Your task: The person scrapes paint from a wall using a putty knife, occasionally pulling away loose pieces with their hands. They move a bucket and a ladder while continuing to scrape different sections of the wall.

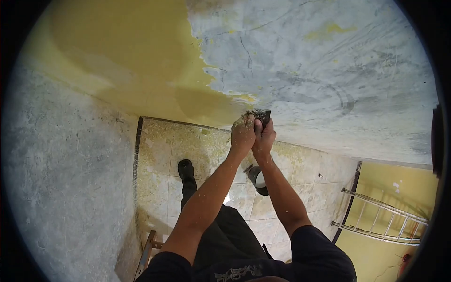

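Observation:
Both of my arms reach forward to the wall at the edge between yellow paint (141, 51) and bare grey plaster (300, 51). My left hand (243, 134) and my right hand (265, 136) are side by side, closed around a dark, flat scraper (265, 114). Its blade is up against the wall, with paint crumbs bunched along it. Flakes also cling to the fingers of my left hand. The grip end of the scraper is hidden by my hands.
Below, the tiled floor (237, 188) is strewn with paint flakes. A dark bucket (264, 190) with whitish contents stands beneath my right arm. On the right a metal ladder (385, 239) leans by a yellow wall. Part of a wooden frame (145, 251) shows at lower left.

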Motion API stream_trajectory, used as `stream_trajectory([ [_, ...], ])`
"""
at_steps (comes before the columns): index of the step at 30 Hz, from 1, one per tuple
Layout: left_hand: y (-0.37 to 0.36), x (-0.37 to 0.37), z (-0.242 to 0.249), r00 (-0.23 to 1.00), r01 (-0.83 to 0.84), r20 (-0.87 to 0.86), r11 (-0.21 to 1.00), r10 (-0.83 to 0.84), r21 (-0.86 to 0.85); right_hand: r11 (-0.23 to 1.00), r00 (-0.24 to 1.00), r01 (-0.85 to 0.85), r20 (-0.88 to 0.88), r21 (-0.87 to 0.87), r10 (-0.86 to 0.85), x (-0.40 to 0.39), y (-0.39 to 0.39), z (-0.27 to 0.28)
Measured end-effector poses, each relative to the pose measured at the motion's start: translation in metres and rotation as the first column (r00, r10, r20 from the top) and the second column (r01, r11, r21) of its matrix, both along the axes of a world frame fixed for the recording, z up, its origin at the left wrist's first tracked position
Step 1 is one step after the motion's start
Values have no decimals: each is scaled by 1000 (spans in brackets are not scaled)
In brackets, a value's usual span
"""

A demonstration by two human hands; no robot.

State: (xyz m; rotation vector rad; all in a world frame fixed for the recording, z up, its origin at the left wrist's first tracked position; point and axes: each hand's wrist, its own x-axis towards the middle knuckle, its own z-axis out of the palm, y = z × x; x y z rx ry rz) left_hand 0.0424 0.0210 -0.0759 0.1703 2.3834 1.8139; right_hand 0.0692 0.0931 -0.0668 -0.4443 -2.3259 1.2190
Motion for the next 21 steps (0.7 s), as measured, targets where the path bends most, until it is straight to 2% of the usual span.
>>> stream_trajectory([
  [2,3,0,-5,988,-72,155,953,27,293,998,998,-65,21,1,65,-4,-1,15],
  [3,6,-1,-6,987,-81,154,951,35,299,996,997,-75,10,38,74,-3,1,12],
  [5,10,4,-12,988,-25,153,990,3,141,996,998,-47,38,77,44,7,5,-5],
  [7,11,4,-6,994,-88,83,981,75,175,992,999,-34,35,121,30,-5,7,2],
  [8,11,3,-6,990,-140,36,968,136,207,995,998,-56,42,79,53,-10,-1,22],
  [9,4,4,3,991,-132,48,970,125,202,997,996,-67,68,32,65,-6,-7,31],
  [11,-11,-5,31,940,-103,339,924,-31,369,998,995,-68,70,17,66,-5,-5,24],
  [12,-7,-2,24,939,-106,343,922,-31,373,997,995,-78,58,6,78,-5,-5,23],
  [14,-5,-3,17,977,-7,211,977,-38,212,998,997,-64,38,6,64,-1,-6,24],
  [15,-4,-5,12,979,-14,204,977,-31,214,999,999,-51,18,1,51,-2,-6,23],
  [17,-12,-8,34,994,-71,97,983,55,168,995,996,-85,24,50,84,-15,-17,55],
  [18,-15,-8,42,992,-74,109,982,55,172,988,993,-118,39,99,115,-19,-20,66],
  [20,-24,-13,56,963,-100,269,950,18,294,991,992,-128,0,46,128,-16,-21,55],
  [21,-13,-7,12,997,-52,64,987,43,152,991,995,-101,25,88,99,-11,-17,39],
])
